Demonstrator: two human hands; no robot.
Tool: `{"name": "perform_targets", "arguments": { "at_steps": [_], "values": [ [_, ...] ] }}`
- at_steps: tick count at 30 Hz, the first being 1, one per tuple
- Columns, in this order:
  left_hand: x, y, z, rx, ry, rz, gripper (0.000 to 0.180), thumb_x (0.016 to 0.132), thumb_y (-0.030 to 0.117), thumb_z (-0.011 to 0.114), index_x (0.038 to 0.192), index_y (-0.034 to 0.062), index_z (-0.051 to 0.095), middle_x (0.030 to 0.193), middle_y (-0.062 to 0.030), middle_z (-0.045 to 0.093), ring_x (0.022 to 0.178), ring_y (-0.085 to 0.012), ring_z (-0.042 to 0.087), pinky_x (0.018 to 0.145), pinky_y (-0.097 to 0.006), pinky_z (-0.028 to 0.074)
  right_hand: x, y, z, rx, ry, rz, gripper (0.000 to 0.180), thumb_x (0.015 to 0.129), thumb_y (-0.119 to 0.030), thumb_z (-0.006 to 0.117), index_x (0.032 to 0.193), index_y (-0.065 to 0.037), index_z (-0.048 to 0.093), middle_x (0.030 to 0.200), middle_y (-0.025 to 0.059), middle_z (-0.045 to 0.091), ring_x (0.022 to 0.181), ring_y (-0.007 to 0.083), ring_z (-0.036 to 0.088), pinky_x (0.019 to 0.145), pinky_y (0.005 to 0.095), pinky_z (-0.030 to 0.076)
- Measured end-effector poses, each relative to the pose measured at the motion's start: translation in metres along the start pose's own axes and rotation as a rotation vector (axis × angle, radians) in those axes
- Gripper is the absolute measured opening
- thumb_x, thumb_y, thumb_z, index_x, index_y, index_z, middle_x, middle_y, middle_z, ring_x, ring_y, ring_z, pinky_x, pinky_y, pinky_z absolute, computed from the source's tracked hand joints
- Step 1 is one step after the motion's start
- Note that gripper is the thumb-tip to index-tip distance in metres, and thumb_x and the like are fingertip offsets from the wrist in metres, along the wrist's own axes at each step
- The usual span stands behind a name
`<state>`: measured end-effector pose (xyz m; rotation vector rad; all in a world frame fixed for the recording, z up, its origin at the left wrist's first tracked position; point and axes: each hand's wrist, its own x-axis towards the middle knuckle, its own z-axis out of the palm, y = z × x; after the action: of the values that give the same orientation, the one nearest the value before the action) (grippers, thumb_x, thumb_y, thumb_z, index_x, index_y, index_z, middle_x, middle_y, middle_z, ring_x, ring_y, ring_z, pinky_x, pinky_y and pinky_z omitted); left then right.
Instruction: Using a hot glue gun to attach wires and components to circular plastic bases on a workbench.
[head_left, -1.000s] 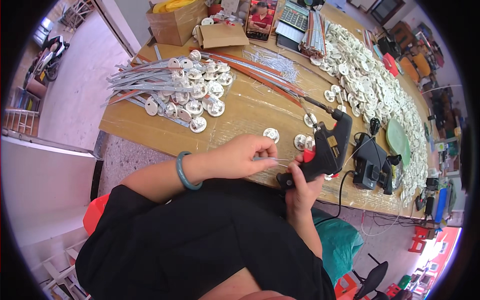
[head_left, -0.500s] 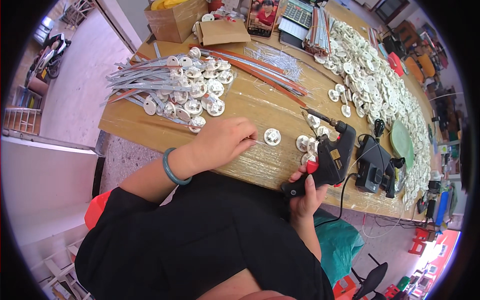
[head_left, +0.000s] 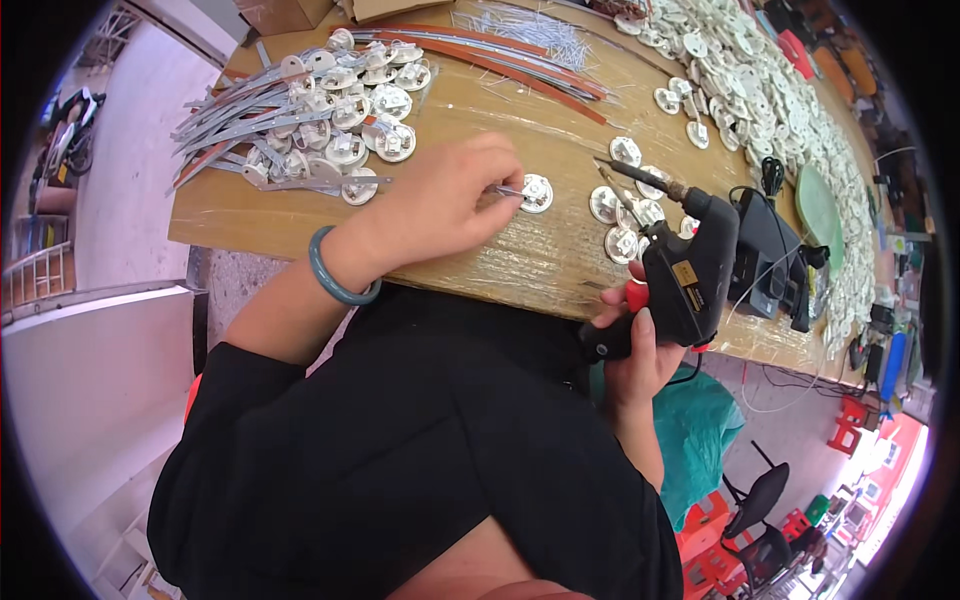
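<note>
My left hand (head_left: pixel 455 205), a bracelet on its wrist, pinches a thin grey strip-like piece (head_left: pixel 507 190). The piece's end meets a white round part (head_left: pixel 538 194) lying flat on the table; whether it is joined to it I cannot tell. My right hand (head_left: pixel 640 345) is wrapped around the grip of a black soldering gun (head_left: pixel 690 270) with a red trigger. The gun's tip points up and left, over several loose white round parts (head_left: pixel 622 242). Left of my left hand lies a heap of white round parts with grey strips (head_left: pixel 345 145).
Brown and grey strips (head_left: pixel 490 60) and thin white pieces (head_left: pixel 535 35) lie at the back of the wooden table (head_left: pixel 480 270). A large heap of white parts (head_left: pixel 740 80) fills the right side. A black device with a cable (head_left: pixel 765 255) and a green plate (head_left: pixel 818 205) stand there.
The view has shifted, so the table sits higher in the picture. My left hand's thin piece has come onto the white round part. The soldering gun stays in my right hand.
</note>
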<state>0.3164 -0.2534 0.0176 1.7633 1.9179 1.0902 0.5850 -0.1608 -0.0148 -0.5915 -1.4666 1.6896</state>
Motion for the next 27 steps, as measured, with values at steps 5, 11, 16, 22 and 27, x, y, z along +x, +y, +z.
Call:
{"name": "perform_targets", "arguments": {
  "at_steps": [5, 11, 16, 22, 27],
  "values": [
    [0.004, -0.009, 0.019, 0.048, 0.036, 0.074, 0.01, 0.087, 0.006, 0.064, 0.091, 0.0009, 0.056, 0.102, -0.0119, 0.064, 0.088, -0.0286, 0.063, 0.076, -0.036, 0.052, -0.011, 0.004, -0.007, -0.073, 0.009, 0.115, 0.039, 0.098, -0.005, 0.051, 0.133, 0.011, 0.05, 0.126, 0.0242, 0.063, 0.089, 0.0239, 0.069, 0.077, 0.0347, 0.058],
    [-0.002, 0.001, 0.016, 0.145, -0.039, 0.033, 0.012, 0.085, 0.005, 0.066, 0.092, 0.0018, 0.058, 0.107, -0.0124, 0.067, 0.094, -0.0331, 0.063, 0.081, -0.039, 0.051, -0.013, 0.009, -0.009, -0.081, 0.005, 0.112, 0.04, 0.099, -0.005, 0.051, 0.135, 0.011, 0.048, 0.127, 0.0242, 0.062, 0.095, 0.0258, 0.069, 0.08, 0.0356, 0.058],
    [-0.003, 0.003, 0.02, 0.147, 0.106, 0.208, 0.011, 0.084, 0.006, 0.068, 0.092, 0.0038, 0.061, 0.107, -0.0099, 0.069, 0.09, -0.0318, 0.062, 0.079, -0.039, 0.051, -0.012, 0.011, -0.008, -0.042, 0.017, 0.095, 0.04, 0.098, -0.005, 0.052, 0.136, 0.01, 0.048, 0.128, 0.024, 0.061, 0.096, 0.026, 0.068, 0.08, 0.036, 0.058],
    [-0.006, -0.003, 0.025, 0.279, -0.047, 0.385, 0.014, 0.081, 0.012, 0.068, 0.093, 0.0067, 0.064, 0.116, -0.005, 0.068, 0.095, -0.0273, 0.06, 0.082, -0.039, 0.051, -0.013, 0.012, -0.01, -0.001, 0.024, 0.092, 0.041, 0.098, -0.006, 0.053, 0.136, 0.009, 0.048, 0.126, 0.0221, 0.062, 0.095, 0.0243, 0.068, 0.08, 0.0359, 0.057],
    [-0.008, -0.001, 0.024, 0.267, -0.03, 0.346, 0.015, 0.081, 0.012, 0.069, 0.094, 0.0072, 0.064, 0.115, -0.005, 0.066, 0.098, -0.0274, 0.06, 0.083, -0.038, 0.051, -0.013, 0.011, -0.007, -0.026, 0.026, 0.082, 0.041, 0.098, -0.008, 0.054, 0.134, 0.01, 0.05, 0.126, 0.0221, 0.062, 0.093, 0.0234, 0.067, 0.079, 0.0344, 0.057]
  ]
}}
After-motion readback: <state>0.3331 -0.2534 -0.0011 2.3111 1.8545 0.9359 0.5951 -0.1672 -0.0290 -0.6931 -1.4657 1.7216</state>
